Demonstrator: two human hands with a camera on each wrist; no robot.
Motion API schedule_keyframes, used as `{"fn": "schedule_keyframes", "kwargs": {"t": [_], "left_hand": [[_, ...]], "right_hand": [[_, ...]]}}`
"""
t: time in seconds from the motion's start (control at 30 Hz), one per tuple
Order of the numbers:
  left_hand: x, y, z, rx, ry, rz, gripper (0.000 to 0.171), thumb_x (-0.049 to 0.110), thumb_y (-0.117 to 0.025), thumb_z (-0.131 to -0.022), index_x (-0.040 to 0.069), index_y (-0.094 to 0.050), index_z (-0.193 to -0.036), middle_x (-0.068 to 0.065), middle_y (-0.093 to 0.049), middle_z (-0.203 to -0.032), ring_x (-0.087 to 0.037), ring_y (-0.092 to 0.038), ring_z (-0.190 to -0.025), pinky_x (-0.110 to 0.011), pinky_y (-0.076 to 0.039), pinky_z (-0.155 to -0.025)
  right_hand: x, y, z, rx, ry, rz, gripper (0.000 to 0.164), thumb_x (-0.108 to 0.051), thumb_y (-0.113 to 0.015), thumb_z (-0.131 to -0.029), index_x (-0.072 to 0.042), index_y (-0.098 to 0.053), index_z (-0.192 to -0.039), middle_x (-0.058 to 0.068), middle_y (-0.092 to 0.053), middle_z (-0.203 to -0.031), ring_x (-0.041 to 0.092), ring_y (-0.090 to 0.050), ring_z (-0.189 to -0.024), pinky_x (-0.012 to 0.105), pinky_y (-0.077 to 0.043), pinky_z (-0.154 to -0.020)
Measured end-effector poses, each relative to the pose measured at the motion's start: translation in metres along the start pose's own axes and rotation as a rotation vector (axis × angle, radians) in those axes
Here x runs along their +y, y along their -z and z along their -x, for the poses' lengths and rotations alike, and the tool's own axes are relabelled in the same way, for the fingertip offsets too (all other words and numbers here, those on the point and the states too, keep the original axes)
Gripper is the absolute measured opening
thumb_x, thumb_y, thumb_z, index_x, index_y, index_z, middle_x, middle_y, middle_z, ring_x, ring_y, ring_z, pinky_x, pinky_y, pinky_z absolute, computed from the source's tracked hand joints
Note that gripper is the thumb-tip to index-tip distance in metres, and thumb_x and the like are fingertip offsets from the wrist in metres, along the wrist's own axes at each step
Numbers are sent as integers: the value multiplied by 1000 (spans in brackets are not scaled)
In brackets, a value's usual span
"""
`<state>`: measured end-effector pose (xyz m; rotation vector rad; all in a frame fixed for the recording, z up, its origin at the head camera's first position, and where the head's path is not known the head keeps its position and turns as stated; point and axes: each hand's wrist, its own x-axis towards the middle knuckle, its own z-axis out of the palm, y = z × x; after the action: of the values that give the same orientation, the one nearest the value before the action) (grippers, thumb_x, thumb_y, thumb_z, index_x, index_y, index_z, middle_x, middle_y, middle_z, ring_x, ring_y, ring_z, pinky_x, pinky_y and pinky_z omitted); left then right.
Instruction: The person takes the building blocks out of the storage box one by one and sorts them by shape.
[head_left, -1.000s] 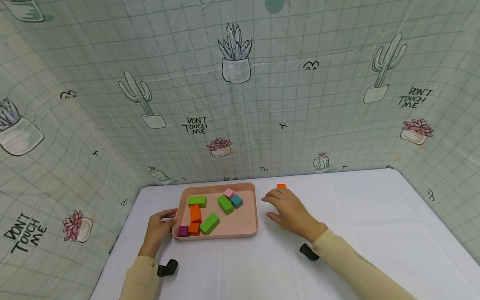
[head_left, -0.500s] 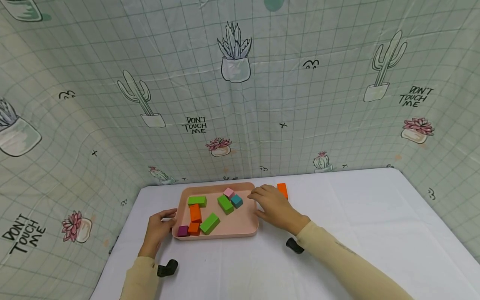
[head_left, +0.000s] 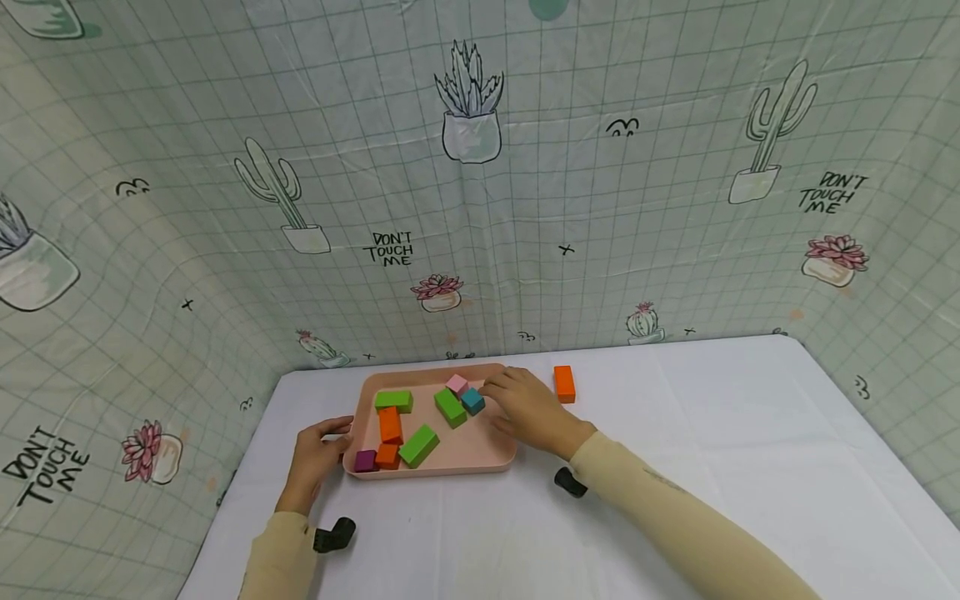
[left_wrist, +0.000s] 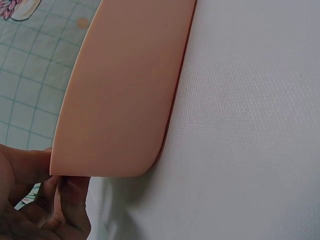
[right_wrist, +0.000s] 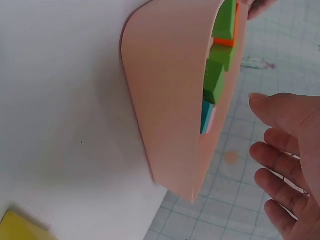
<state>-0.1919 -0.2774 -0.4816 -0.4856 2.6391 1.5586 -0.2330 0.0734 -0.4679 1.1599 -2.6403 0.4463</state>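
Note:
A pink tray (head_left: 450, 472) holds green blocks (head_left: 420, 447), an orange block (head_left: 390, 425), a purple block (head_left: 365, 461), a small pink block (head_left: 457, 384) and a teal block (head_left: 472, 402). At the tray's left end, my left hand (head_left: 315, 458) rests its fingertips against the rim; the left wrist view shows bent fingers (left_wrist: 75, 197) at the end wall. Over the right side of the tray hovers my right hand (head_left: 536, 412), its fingertips beside the teal block. In the right wrist view its fingers (right_wrist: 275, 157) are loosely bent, with nothing between them and the thumb.
To the right of the tray, an orange block (head_left: 565, 384) lies on the white tablecloth (head_left: 712, 433). Part of a yellow block (right_wrist: 22, 227) shows in the right wrist view, hidden in the head view. A printed cloth backdrop (head_left: 525, 208) rises behind the table.
My right hand has moved left, from beside the tray to over its right side, uncovering the orange block on the table. The left hand and the blocks in the tray stay put.

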Motion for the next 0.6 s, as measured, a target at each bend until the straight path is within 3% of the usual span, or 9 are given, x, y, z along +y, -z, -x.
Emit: {"fn": "schedule_keyframes", "kwargs": {"t": [0.33,0.6], "left_hand": [[-2,0,1,-3,3,-6,38,-2,-58,-101,-12,-62,-138,-32,-60,-130,-18,-63,-84,-17,-51,-68],[-2,0,0,-6,-8,4,38,-2,-57,-101,-12,-62,-138,-33,-60,-131,-17,-63,-83,-17,-51,-68]], "right_hand": [[-2,-11,-9,-36,-13,-10,39,-16,-86,-90,-3,-73,-124,9,-68,-124,27,-57,-125,43,-50,-109],[0,-19,-17,-41,-15,17,37,-15,-84,-91,-3,-73,-124,9,-69,-126,31,-56,-130,44,-46,-114]]}}
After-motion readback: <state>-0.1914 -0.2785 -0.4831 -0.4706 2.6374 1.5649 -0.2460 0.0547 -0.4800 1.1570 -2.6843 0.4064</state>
